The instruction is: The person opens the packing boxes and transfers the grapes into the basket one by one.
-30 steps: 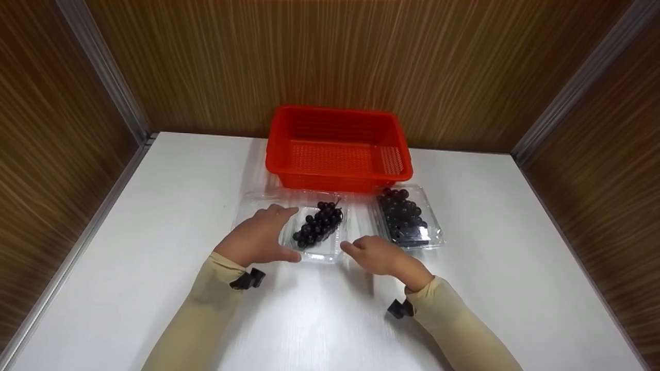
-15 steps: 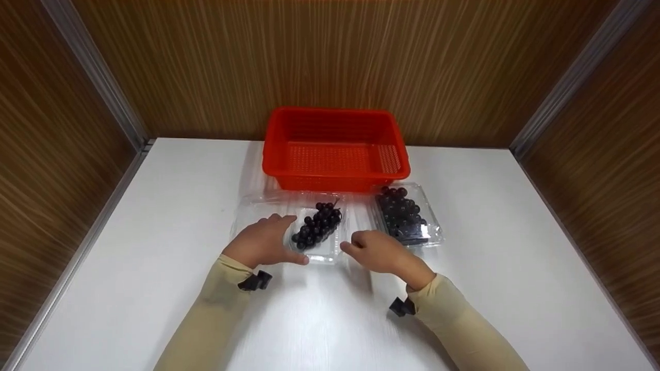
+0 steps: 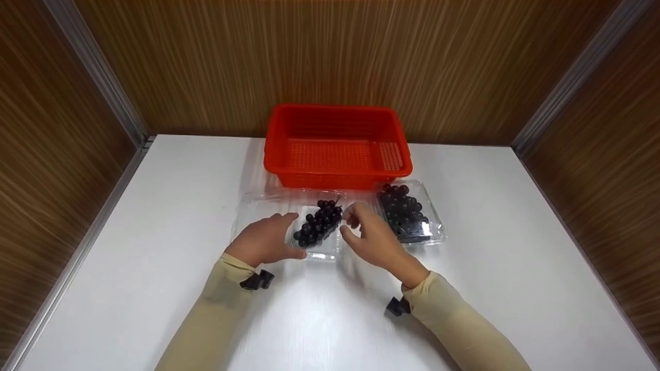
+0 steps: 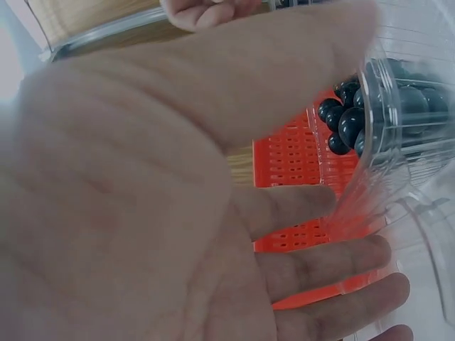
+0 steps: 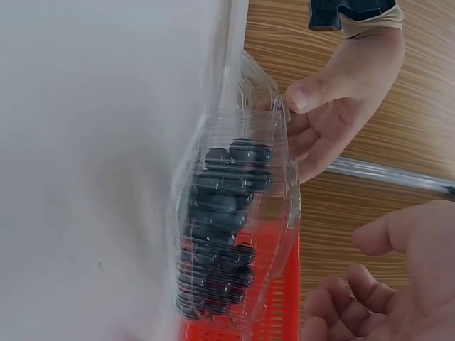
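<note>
In the head view a bunch of dark grapes (image 3: 318, 224) lies in a clear plastic clamshell box (image 3: 323, 256), its lid (image 3: 260, 202) folded back to the left. My left hand (image 3: 262, 241) is at the box's left side, fingers and thumb spread. From the left wrist those fingers (image 4: 323, 256) look straight, with the thumb near the box's rim. On the other side, my right hand (image 3: 376, 238) hovers near the box's right edge, fingers loosely bent and holding nothing. The right wrist view shows the grapes (image 5: 220, 213) through the clear wall.
A red plastic basket (image 3: 335, 180) stands behind the boxes, against the wood-patterned back wall (image 3: 330, 56). To the right, a second clear clamshell box (image 3: 437, 234) holds more dark grapes (image 3: 405, 206). Side walls border the white table (image 3: 309, 319).
My right hand has lifted its fingers forward and loosened them from a more curled pose. My left hand has shifted slightly right. Box and grapes stay in place.
</note>
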`<state>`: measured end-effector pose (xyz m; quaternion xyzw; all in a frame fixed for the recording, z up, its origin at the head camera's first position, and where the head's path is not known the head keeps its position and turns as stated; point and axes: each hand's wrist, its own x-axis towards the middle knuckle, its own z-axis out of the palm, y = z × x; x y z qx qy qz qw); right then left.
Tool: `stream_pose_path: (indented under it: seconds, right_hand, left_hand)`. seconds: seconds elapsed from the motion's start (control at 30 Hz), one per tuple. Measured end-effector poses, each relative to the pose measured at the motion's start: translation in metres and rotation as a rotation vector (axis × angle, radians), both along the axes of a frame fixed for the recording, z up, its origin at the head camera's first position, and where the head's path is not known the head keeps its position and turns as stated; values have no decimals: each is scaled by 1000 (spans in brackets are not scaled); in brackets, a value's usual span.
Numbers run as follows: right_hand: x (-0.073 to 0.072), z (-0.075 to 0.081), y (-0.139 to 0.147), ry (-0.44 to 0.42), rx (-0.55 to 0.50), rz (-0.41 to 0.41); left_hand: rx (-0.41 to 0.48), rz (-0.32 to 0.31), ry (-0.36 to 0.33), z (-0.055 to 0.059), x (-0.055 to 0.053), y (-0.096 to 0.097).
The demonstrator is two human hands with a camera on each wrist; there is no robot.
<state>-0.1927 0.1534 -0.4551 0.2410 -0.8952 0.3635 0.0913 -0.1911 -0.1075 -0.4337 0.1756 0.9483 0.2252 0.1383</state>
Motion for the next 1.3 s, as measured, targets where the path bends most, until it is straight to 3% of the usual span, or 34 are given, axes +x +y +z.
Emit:
stream_pose_path:
  seconds: [0.13,0.33,0.53,0.8,0.97,1.13,1.3]
  right_hand:
    - [-5,3,0,39,38,30]
    - [-15,9,-7,14,121,61]
    - [-24,5,-22,62,223,90]
    - [-29,-6,-31,114,355,14]
    - [-31,-14,-32,126,424,7]
    - [-32,-19,-32,145,453,68]
    - [-31,-22,-31,101,429,135]
  left_hand:
    - [-5,20,3,-2,1,4]
    - [-14,37,5,-5,0,6]
    - [-15,37,25,-5,1,7]
    - [-5,47,45,-6,4,9]
    - [-2,46,46,-8,5,9]
    - [-10,47,37,-9,6,9]
    - [-14,32,21,-8,8,10]
